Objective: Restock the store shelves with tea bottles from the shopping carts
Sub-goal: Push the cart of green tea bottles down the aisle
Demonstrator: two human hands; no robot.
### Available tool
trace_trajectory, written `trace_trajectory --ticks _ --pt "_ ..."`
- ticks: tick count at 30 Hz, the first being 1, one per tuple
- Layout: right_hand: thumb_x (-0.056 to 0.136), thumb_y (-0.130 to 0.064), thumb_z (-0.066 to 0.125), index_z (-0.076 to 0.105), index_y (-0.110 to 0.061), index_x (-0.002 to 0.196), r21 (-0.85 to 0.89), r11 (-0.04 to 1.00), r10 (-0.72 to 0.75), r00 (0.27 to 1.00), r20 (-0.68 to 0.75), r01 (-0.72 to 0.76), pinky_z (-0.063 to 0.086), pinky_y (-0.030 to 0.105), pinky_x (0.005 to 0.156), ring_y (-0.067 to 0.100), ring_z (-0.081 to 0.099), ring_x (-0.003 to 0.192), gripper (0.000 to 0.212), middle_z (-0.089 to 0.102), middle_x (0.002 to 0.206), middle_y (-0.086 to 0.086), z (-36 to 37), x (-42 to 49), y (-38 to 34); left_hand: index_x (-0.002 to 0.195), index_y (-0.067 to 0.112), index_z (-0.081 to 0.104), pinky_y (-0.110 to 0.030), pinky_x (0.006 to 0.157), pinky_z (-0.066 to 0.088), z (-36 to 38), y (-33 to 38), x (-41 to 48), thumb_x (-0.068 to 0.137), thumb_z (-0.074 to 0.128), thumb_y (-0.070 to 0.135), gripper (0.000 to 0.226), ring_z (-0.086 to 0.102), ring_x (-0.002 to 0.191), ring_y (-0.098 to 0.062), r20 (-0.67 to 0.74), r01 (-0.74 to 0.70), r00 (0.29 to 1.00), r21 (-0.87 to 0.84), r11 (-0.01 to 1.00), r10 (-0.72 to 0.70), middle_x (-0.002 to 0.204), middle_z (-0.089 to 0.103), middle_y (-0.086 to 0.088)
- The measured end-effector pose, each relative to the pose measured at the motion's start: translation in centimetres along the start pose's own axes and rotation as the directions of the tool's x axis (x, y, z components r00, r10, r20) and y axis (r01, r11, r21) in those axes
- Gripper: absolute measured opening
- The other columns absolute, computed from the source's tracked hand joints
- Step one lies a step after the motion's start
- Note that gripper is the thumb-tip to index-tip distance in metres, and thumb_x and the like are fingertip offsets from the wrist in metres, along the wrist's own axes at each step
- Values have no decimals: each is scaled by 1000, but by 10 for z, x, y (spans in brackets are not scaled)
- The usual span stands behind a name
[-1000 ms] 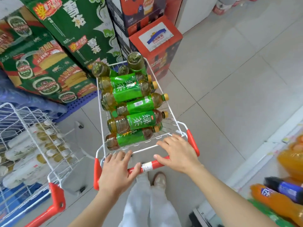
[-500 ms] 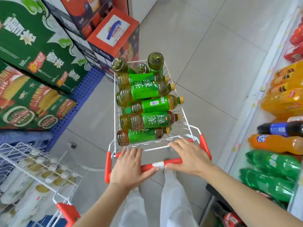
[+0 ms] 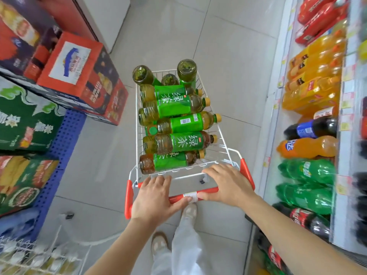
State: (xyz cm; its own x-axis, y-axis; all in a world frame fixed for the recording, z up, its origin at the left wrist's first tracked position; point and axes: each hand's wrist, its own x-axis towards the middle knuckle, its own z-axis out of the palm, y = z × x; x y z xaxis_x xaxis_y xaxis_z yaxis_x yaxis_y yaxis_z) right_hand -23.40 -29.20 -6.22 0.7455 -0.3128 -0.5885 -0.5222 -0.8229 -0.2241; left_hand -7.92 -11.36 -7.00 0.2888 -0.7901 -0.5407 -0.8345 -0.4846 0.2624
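Observation:
A white wire shopping cart [image 3: 228, 149] with a red handle [image 3: 206, 191] stands in the aisle before me. It is piled with several green-labelled tea bottles [image 3: 176, 143], most lying crosswise, three standing bottom-up at the far end. My left hand [image 3: 156, 197] grips the handle's left part. My right hand [image 3: 226, 183] wraps the handle's right part, fingers over the basket's rear rim. A store shelf [image 3: 278, 108] runs along the right.
The right shelf holds orange, green, dark cola and red soda bottles [image 3: 307, 147]. Stacked beer and drink cartons [image 3: 79, 72] on a blue pallet [image 3: 61, 155] line the left. A second white cart [image 3: 39, 259] with pale bottles sits at the lower left. Grey tiled floor stretches ahead.
The cart and my view have swung to the right, bringing the soda shelf into view. The second cart has slid to the lower left corner. Both hands stay on the handle.

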Motion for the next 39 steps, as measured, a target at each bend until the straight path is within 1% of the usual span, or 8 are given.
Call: trace_trajectory --ticks 2,8,12,16,20,25,31,39 --pt "64 -94 14 47 -26 136 16 1000 19 1000 -10 -19 33 33 106 16 47 126 105 52 133 -6 -12 7 14 140 21 43 -36 109 34 -13 5 21 76 14 90 98 50 122 -21 6 -16 1000 8 1000 16 123 57 1" --pt "57 -97 -2 47 -27 137 93 989 117 992 -48 -112 35 35 106 18 46 128 117 52 135 -5 -39 40 53 143 24 40 -37 109 35 -54 10 90 78 14 88 95 47 128 -22 42 -84 996 54 995 82 132 55 1" --pt "63 -96 7 47 -27 137 113 981 167 984 -60 -160 35 35 107 17 46 129 109 52 137 -5 -64 67 78 143 26 40 -38 110 34 -86 10 143 70 3 93 106 46 131 -22 53 -119 992 91 989 115 136 54 1" --pt "70 -89 21 49 -26 135 143 968 219 972 -87 -205 40 35 100 20 50 120 95 56 129 -4 -95 95 106 138 26 47 -40 104 39 -124 17 196 67 0 94 108 51 125 -24 40 -151 988 119 981 147 128 60 2" --pt "71 -89 21 51 -26 133 167 955 267 957 -114 -246 43 37 99 21 53 118 94 58 127 -4 -126 126 134 141 28 42 -40 108 36 -162 25 250 70 9 91 102 45 132 -23 96 -187 980 152 970 174 135 55 3" --pt "66 -94 6 52 -26 133 210 940 300 945 -130 -270 43 37 97 20 54 117 107 59 125 -2 -167 162 173 142 29 40 -40 109 35 -204 36 321 70 6 92 102 44 134 -23 129 -239 968 213 947 215 139 53 3" --pt "61 -94 -1 54 -25 131 238 926 335 928 -165 -292 45 38 95 21 56 113 113 61 122 -1 -220 208 230 143 31 40 -40 108 37 -256 58 405 69 4 92 102 46 132 -21 134 -277 959 255 927 250 138 54 3" --pt "71 -90 16 53 -22 134 224 923 350 924 -156 -312 44 39 97 22 54 117 100 60 127 0 -289 273 314 143 30 42 -42 107 39 -322 89 518 71 7 92 101 47 132 -21 130 -305 951 270 913 279 139 54 3"
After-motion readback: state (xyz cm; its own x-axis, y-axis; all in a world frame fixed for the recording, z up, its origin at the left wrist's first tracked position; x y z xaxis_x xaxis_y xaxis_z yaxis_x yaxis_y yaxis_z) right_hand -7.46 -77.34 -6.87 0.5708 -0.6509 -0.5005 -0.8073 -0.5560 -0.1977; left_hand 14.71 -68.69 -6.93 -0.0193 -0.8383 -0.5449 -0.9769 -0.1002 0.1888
